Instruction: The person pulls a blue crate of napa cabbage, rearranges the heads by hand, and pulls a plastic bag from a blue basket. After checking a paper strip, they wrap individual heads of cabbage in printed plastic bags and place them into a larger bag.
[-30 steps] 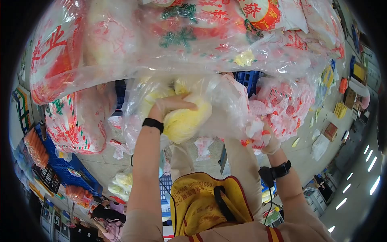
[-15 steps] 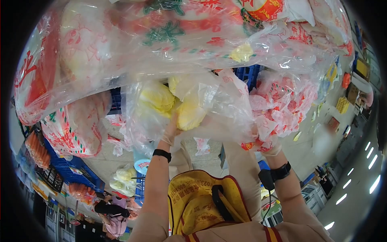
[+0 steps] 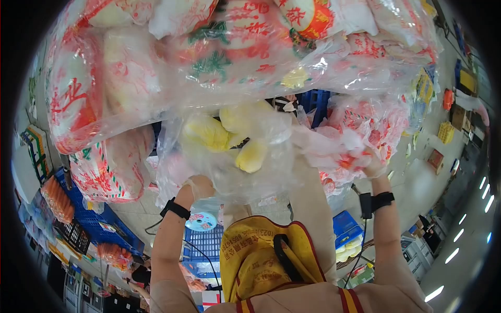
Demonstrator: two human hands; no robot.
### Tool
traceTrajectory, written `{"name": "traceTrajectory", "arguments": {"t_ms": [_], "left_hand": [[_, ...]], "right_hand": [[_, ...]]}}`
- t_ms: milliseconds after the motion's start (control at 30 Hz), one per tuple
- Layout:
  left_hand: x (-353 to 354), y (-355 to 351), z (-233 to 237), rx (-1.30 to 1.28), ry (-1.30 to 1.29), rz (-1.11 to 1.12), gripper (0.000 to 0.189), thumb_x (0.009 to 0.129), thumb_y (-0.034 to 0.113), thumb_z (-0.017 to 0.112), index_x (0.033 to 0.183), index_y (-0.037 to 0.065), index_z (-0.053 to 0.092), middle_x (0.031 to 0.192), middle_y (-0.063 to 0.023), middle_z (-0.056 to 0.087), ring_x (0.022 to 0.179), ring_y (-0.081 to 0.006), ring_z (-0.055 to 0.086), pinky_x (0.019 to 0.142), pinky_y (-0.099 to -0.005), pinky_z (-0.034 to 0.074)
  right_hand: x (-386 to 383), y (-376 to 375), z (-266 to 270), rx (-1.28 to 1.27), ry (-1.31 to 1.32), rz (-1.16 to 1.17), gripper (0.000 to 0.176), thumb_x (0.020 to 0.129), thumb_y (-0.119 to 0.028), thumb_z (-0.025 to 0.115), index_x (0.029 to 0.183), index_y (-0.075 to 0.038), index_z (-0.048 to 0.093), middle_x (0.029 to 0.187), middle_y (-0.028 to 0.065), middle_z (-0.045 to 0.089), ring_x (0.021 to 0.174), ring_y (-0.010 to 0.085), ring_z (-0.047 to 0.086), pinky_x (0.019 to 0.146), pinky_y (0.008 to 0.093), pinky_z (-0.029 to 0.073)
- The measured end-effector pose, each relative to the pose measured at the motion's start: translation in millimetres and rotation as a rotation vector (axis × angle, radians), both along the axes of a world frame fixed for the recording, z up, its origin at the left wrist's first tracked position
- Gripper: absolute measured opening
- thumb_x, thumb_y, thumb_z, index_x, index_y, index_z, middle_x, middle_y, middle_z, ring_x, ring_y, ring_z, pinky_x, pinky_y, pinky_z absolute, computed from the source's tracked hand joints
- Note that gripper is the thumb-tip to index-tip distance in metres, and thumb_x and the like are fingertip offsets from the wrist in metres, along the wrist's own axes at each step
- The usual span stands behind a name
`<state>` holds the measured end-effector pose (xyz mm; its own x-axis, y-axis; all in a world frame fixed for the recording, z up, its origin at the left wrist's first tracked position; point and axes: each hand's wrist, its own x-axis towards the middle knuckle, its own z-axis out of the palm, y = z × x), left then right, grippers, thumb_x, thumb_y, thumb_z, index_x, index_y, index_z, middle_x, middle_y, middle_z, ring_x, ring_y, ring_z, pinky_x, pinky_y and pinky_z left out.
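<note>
Pale yellow cabbages (image 3: 252, 156) lie in a clear plastic bag (image 3: 219, 177) at the middle of the view. My left hand (image 3: 198, 188) is at the bag's lower left edge, its fingers hidden by the film. On the right, my right hand (image 3: 373, 165) is closed on a crumpled red-and-white printed bag (image 3: 344, 151). More crumpled printed bags (image 3: 373, 117) are heaped just behind that hand. Above the cabbages, large filled bags with red and green print (image 3: 224, 57) lie under clear film.
A filled printed bag (image 3: 109, 169) stands at the left, beside a blue crate (image 3: 112, 224) and bagged carrots (image 3: 57, 198). Below are a blue basket (image 3: 203, 242), a round light-blue lid (image 3: 201, 221) and a blue box (image 3: 347, 229). A yellow basket (image 3: 445, 132) is on the floor at right.
My left hand has moved from the cabbages down and left to the bag's edge. My right hand has risen and moved right, with a printed bag. One cabbage now lies lower, apart from the others.
</note>
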<state>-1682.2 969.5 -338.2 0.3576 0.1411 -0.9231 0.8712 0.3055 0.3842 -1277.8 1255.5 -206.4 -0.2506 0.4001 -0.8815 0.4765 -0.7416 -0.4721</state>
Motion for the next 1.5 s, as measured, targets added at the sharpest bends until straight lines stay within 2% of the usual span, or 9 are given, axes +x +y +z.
{"name": "traceTrajectory", "arguments": {"t_ms": [100,267,400,700,833,900,1233,1333,1500], "left_hand": [[-3.4,-23.2,-21.0,0.064,0.03,0.066,0.036,0.078,0.032,0.048,0.092,0.005,0.069,0.1,-0.0178,0.065,0.094,-0.0341,0.063,0.085,-0.0413,0.048],[-5.4,0.4,19.3,0.275,0.1,0.293,0.036,0.082,0.032,0.044,0.092,0.007,0.068,0.098,-0.0184,0.065,0.093,-0.037,0.061,0.084,-0.0444,0.048],[-11.7,53.0,75.3,0.302,0.168,0.332,0.035,0.083,0.032,0.044,0.092,0.008,0.068,0.097,-0.0185,0.065,0.091,-0.0376,0.061,0.081,-0.0457,0.048],[-27.4,255.7,181.0,1.058,-0.132,1.097,0.028,0.085,0.01,0.054,0.111,0.001,0.06,0.099,-0.0199,0.064,0.089,-0.0311,0.062,0.078,-0.0379,0.048],[-46.5,382.9,147.6,1.846,0.237,0.387,0.028,0.087,0.014,0.054,0.112,0.001,0.058,0.11,-0.0178,0.059,0.1,-0.0301,0.057,0.083,-0.0385,0.046],[-48.3,434.8,145.0,1.134,-0.367,1.191,0.036,0.09,0.013,0.052,0.125,0.003,0.053,0.126,-0.013,0.049,0.111,-0.0192,0.05,0.093,-0.0312,0.041],[-39.5,444.6,122.8,0.708,-0.63,1.545,0.039,0.09,0.016,0.047,0.127,0.005,0.052,0.129,-0.0101,0.048,0.115,-0.0178,0.047,0.096,-0.0299,0.039],[-45.6,444.4,88.3,1.263,-0.444,0.873,0.037,0.09,0.015,0.047,0.125,0.005,0.053,0.125,-0.0084,0.05,0.113,-0.0155,0.048,0.095,-0.0302,0.039],[-39.5,445.4,113.5,0.307,-0.863,1.603,0.037,0.091,0.014,0.048,0.125,0.002,0.05,0.122,-0.0082,0.054,0.111,-0.0179,0.049,0.096,-0.0319,0.039]], "right_hand": [[164.5,18.0,-8.6,0.073,-0.074,-0.221,0.046,0.069,-0.017,0.065,0.111,0.0,0.059,0.081,0.0036,0.06,0.059,0.0165,0.057,0.062,0.0302,0.052],[215.0,-9.5,81.5,0.434,-1.832,1.193,0.049,0.072,-0.027,0.069,0.115,-0.006,0.06,0.101,0.0153,0.066,0.092,0.0274,0.065,0.079,0.0368,0.053],[201.9,58.3,83.7,-0.001,-1.464,1.107,0.037,0.078,-0.033,0.064,0.104,-0.007,0.067,0.11,0.0184,0.063,0.103,0.031,0.061,0.091,0.0382,0.047],[-163.2,129.7,46.1,0.917,-0.121,0.239,0.03,0.085,-0.013,0.052,0.113,-0.004,0.061,0.106,0.0186,0.062,0.094,0.0255,0.062,0.082,0.0325,0.047],[-216.5,121.8,26.7,1.077,-0.2,0.242,0.03,0.082,-0.011,0.054,0.111,-0.007,0.061,0.115,0.0165,0.058,0.101,0.0313,0.057,0.083,0.0353,0.047],[-229.5,131.1,37.6,1.385,-0.217,0.366,0.03,0.081,-0.011,0.054,0.109,-0.007,0.061,0.119,0.0154,0.056,0.104,0.0332,0.054,0.084,0.0364,0.047],[-265.0,168.3,34.6,1.156,0.02,0.403,0.06,0.074,-0.015,0.063,0.13,-0.007,0.044,0.126,0.021,0.045,0.111,0.0375,0.048,0.091,0.0424,0.042],[-263.2,152.4,41.4,1.076,-0.034,0.493,0.056,0.073,-0.017,0.064,0.126,-0.004,0.047,0.126,0.0187,0.046,0.111,0.0369,0.048,0.091,0.0427,0.042],[-276.8,166.7,53.5,1.451,0.007,0.846,0.048,0.075,-0.013,0.062,0.122,-0.006,0.051,0.11,0.013,0.053,0.096,0.0305,0.053,0.083,0.0418,0.045]]}}
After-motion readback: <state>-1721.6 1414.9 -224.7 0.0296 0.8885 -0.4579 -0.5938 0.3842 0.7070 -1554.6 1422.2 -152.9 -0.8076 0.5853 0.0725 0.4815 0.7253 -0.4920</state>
